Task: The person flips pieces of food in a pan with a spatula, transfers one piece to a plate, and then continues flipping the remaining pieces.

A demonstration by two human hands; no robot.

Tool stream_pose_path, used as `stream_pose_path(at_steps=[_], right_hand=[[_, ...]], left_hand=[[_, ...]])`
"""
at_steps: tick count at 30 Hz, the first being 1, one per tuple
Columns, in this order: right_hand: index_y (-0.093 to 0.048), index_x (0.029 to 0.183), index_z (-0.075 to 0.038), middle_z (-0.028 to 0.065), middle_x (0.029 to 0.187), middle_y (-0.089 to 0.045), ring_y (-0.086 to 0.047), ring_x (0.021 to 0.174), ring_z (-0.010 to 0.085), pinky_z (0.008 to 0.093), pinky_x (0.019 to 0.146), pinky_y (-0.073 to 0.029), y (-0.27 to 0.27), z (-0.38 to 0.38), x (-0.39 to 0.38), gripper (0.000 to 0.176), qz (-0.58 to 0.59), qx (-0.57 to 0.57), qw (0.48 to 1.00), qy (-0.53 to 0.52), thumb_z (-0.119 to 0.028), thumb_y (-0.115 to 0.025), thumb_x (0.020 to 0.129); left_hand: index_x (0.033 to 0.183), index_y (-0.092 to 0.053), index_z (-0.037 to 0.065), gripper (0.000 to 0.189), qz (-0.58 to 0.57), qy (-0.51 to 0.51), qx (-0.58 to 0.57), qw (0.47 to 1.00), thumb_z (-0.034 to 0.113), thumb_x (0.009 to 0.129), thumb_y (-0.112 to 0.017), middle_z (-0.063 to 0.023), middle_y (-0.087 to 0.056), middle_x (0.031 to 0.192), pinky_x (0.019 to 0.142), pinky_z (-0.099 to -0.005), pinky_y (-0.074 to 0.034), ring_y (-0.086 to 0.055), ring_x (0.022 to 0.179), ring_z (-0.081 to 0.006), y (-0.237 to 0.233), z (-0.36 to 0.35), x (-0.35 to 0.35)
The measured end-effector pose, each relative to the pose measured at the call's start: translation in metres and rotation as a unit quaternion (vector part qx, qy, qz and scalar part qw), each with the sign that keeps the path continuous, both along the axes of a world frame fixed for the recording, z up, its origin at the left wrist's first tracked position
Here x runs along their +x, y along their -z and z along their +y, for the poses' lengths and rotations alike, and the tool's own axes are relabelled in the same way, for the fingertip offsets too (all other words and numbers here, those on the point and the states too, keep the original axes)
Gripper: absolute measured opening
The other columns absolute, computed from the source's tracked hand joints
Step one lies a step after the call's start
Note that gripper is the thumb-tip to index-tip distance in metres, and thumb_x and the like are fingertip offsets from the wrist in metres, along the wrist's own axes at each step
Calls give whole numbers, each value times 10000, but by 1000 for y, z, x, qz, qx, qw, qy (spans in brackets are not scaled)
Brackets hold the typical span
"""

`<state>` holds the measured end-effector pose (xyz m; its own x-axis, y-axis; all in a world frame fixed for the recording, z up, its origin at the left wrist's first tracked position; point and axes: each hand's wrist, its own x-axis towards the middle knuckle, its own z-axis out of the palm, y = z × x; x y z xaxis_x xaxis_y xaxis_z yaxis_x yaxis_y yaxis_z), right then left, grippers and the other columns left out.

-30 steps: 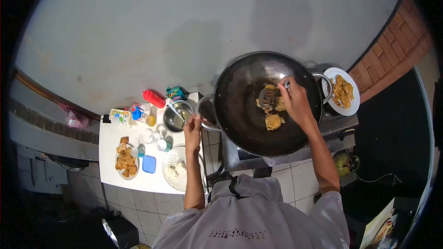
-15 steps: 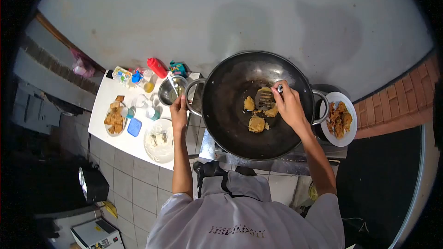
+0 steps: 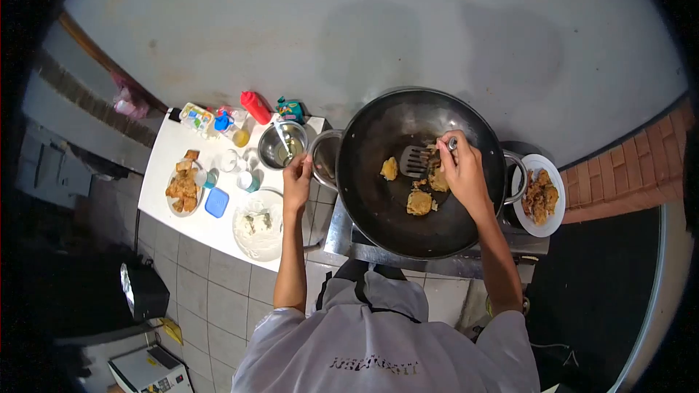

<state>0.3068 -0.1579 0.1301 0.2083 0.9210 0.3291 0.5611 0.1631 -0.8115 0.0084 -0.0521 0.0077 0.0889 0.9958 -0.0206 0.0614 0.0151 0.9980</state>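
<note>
A large dark wok (image 3: 393,225) sits on the stove (image 3: 342,236) with several browned food pieces (image 3: 419,202) inside. My right hand (image 3: 464,175) is closed on the handle of a slotted spatula (image 3: 413,161), whose flat head lies in the wok between the pieces. At the wok's left side handle (image 3: 325,160) is my left hand (image 3: 296,183), its fingers closed beside the metal loop. Just above that hand, a metal bowl (image 3: 271,147) holds a light-coloured utensil (image 3: 281,135). Whether the left fingers grip the wok handle or the utensil is hard to make out.
On the white table (image 3: 164,204) at left stand a plate of fried food (image 3: 183,188), a floury plate (image 3: 255,247), a blue lid (image 3: 216,202), cups and a red bottle (image 3: 255,107). Right of the wok is a white plate (image 3: 547,227) with fried pieces. A wall rises behind.
The spatula head has moved left, off the upper food piece. The wok has shifted slightly right and tilted or turned a little. My left hand has moved slightly right and down.
</note>
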Motion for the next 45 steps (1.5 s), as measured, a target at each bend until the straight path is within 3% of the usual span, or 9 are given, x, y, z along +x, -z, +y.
stream_pose_path(at_steps=[4, 7, 19, 21, 25, 27, 37, 39, 45], right_hand=[[-469, 922, -1, 118, 630, -529, -552, 551, 178, 305, 501, -399, 16, 1, 4, 102, -79, -10, 996, 36, -98, -499, 910], [-471, 915, 3, 127, 644, -545, -559, 530, 167, 296, 481, -399, 25, -3, 2, 122, -28, -64, 995, 66, -116, -499, 915], [-489, 906, 5, 54, 615, -564, -516, 448, 78, 238, 406, -406, 50, 3, 1, 135, 161, -7, 982, 99, -125, -470, 934], [-460, 905, 9, 80, 806, -584, -515, 477, 71, 200, 398, -393, 40, -2, -1, 102, 154, 10, 985, 83, -85, -445, 939], [-462, 906, 13, 79, 803, -584, -515, 481, 69, 200, 401, -393, 26, -11, -9, 94, 143, 6, 985, 99, -76, -449, 934], [-483, 916, 14, 63, 672, -585, -516, 460, 86, 237, 423, -406, 21, -10, -14, 115, 109, 21, 988, 106, -101, -483, 921], [-472, 899, 2, 44, 711, -575, -505, 486, 49, 204, 424, -387, 11, -6, -13, 52, 71, 14, 993, 94, -46, -463, 917], [-463, 930, -3, 92, 724, -605, -546, 518, 113, 264, 490, -445, 9, -7, -10, 103, 73, -2, 991, 109, -101, -490, 913], [-457, 928, -11, 108, 730, -614, -573, 544, 128, 272, 505, -447, 17, -4, -15, 108, 85, -34, 991, 94, -114, -491, 916]], left_hand=[[1095, -541, -56, 301, -12, 61, -22, 998, 189, 920, -533, -25, -601, 791, 624, -209, -388, -496, 686, -67, 1, 7, -7], [1087, -551, -40, 283, -31, 91, -28, 995, 189, 922, -527, -30, -608, 778, 621, -202, -385, -502, 681, -61, -2, 8, -10], [1099, -559, -27, 283, -36, 114, -21, 993, 188, 917, -537, -19, -598, 771, 662, -209, -394, -519, 715, -69, -4, 9, -13], [1096, -560, -29, 282, -33, 111, -20, 993, 189, 918, -536, -21, -600, 773, 660, -209, -393, -519, 714, -70, -4, 8, -12], [1101, -552, -33, 290, -37, 123, -20, 992, 194, 921, -532, -28, -603, 778, 638, -211, -382, -509, 700, -72, 1, 13, -15], [1106, -541, -38, 305, -41, 110, -31, 993, 205, 922, -530, -29, -603, 777, 626, -208, -375, -501, 684, -70, -3, 10, -12], [1152, -493, -68, 345, -39, 111, -24, 993, 188, 924, -526, -52, -615, 788, 672, -218, -409, -547, 723, -89, 8, 14, -15], [1156, -488, -71, 350, -35, 112, -24, 993, 188, 924, -525, -56, -617, 795, 676, -221, -414, -552, 729, -92, 7, 14, -16], [1176, -469, -78, 380, -28, 117, -30, 992, 199, 924, -528, -63, -626, 811, 670, -221, -419, -552, 733, -91, 3, 13, -16]])
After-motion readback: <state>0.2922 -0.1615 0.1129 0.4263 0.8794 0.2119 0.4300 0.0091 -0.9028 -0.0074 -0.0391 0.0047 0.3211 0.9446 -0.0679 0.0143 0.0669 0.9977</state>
